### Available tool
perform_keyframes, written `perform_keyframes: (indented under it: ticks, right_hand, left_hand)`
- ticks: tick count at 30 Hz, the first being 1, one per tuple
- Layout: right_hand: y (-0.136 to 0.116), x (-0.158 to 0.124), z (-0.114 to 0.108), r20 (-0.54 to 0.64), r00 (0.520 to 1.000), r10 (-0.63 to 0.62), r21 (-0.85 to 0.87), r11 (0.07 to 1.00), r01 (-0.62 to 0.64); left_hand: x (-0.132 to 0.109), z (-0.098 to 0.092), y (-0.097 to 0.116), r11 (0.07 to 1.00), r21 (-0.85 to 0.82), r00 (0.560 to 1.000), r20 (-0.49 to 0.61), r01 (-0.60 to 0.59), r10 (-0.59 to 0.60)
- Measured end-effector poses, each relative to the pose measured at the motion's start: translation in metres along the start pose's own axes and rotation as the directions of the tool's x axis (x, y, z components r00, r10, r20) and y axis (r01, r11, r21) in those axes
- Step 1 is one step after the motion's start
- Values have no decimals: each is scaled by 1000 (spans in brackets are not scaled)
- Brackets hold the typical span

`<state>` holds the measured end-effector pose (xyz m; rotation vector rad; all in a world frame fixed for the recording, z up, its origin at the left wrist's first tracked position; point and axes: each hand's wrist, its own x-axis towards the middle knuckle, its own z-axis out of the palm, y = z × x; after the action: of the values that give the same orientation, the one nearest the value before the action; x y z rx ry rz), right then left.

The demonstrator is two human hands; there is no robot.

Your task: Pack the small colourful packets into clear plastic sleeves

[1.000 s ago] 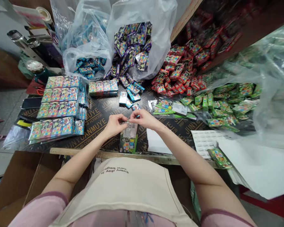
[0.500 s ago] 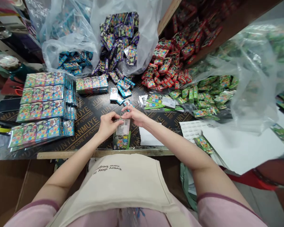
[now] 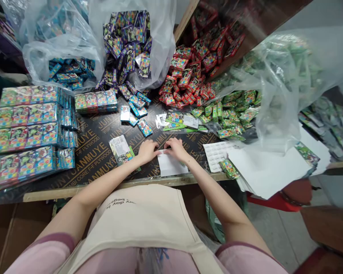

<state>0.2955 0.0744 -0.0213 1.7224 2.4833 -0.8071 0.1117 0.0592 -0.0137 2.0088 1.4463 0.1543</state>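
Across the dark, lettered worktop (image 3: 98, 139), clear plastic bags (image 3: 162, 57) spread along the back, with blue boxes (image 3: 67, 74), purple boxes (image 3: 124, 57) and green boxes (image 3: 234, 114) in or spilling from them; red boxes (image 3: 185, 78) lay heaped between. Most of the left end carried film-wrapped packs (image 3: 27, 116), each showing four box faces in a row, and a shorter stack (image 3: 96, 102) stood just beside them. Those packs looked finished, while the far more numerous loose boxes suggested that much of the work remained.

Near the front edge, the left hand (image 3: 146, 152) and the right hand (image 3: 177, 150) met over a white paper sheet (image 3: 173, 168), which lay flat before the apron. Their fingers were bent and close together at its far edge, touching it; whether they pinched it could not be told. By the left forearm lay a barcoded green card (image 3: 121, 147), apparently set aside. Smallest of all, a few loose blue boxes (image 3: 145, 128) sat beyond the hands, unwrapped and untouched.
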Motion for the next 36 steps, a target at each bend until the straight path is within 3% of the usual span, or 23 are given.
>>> perform_keyframes:
  ticks: [5, 12, 14, 17, 21, 27, 30, 32, 36]
  right_hand:
    - [6, -4, 5, -18, 999, -29, 57, 998, 30]
    - [3, -23, 18, -208, 969, -132, -5, 991, 134]
    - [2, -21, 17, -180, 980, -79, 34, 996, 87]
    - [3, -11, 8, -47, 999, -12, 74, 997, 15]
    - [3, -1, -1, 18, 998, -60, 68, 996, 58]
    - [3, -22, 15, -123, 967, -225, -61, 974, 219]
    - [5, -27, 18, -184, 966, -181, 10, 983, 186]
    - [5, -23, 13, -155, 979, -132, 69, 987, 144]
    - [4, -5, -1, 49, 990, -133, 49, 990, 130]
  left_hand:
    - [13, 13, 11, 999, 26, 999, 10, 38, -38]
    - [12, 14, 10, 998, 16, 998, 0, 61, -61]
    - [11, 15, 10, 998, 8, 998, -9, 59, -59]
    - [9, 17, 9, 999, -11, 999, -23, 46, -47]
    - [7, 18, 9, 999, -37, 999, -33, 36, -37]
    - [8, 19, 9, 997, -63, 998, -47, 46, -49]
    - [7, 19, 8, 996, -76, 998, -45, 46, -50]
    - [7, 19, 8, 995, -86, 998, -42, 44, -47]
    - [7, 19, 9, 993, -109, 998, -40, 51, -56]
